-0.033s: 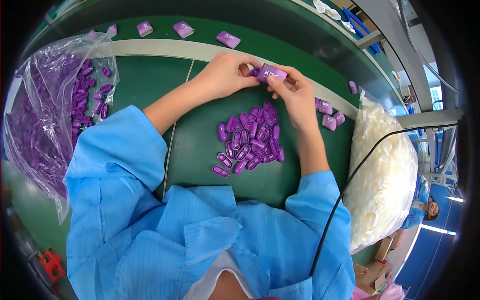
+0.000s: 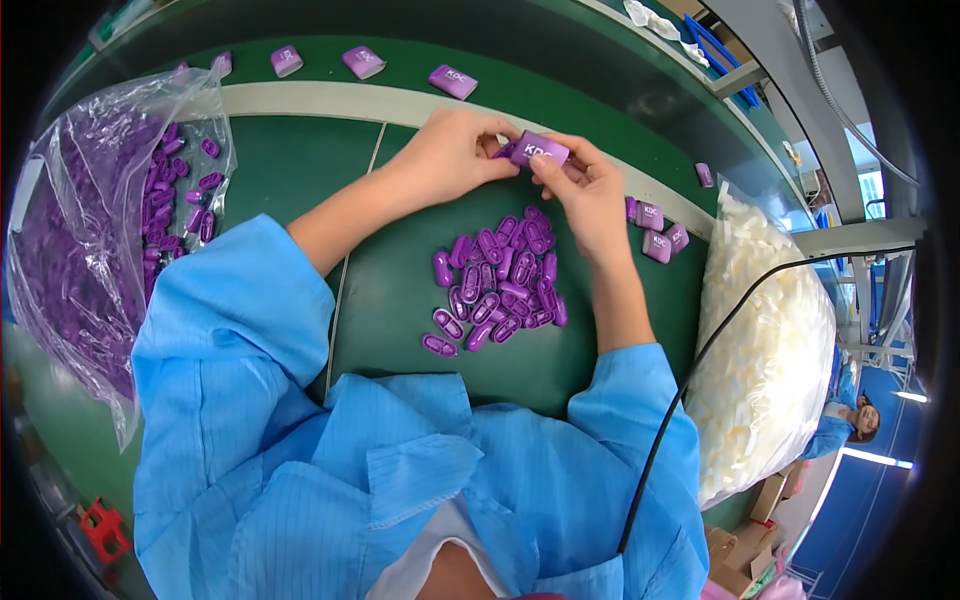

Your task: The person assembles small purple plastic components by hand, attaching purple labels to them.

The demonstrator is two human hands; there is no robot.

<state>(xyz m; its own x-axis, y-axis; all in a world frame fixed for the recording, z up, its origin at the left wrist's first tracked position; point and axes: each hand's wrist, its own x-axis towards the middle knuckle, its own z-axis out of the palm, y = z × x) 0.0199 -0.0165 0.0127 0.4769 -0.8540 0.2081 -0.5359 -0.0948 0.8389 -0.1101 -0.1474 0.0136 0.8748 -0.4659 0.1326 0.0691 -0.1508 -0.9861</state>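
Between thumb and fingers, my right hand (image 2: pixel 585 195) grips a purple flattened case (image 2: pixel 540 150) with white printing on its face. My left hand (image 2: pixel 455 155) pinches a small purple oval cap (image 2: pixel 506 150) against the case's left end; fingers partly hide it, and I cannot tell whether it is seated. Below both hands, a loose pile of purple oval caps (image 2: pixel 497 283) lies on the green table (image 2: pixel 400 300), some showing their hollow side. Several more purple cases (image 2: pixel 652 216) sit beside my right wrist.
A clear plastic bag (image 2: pixel 85 250) full of purple caps lies open on the left. On the right stands a bulging bag of whitish pieces (image 2: pixel 765 350). Spaced purple cases (image 2: pixel 453 82) lie on the green strip beyond the pale rail (image 2: pixel 320 97). A black cable (image 2: pixel 690 385) crosses near my right sleeve.
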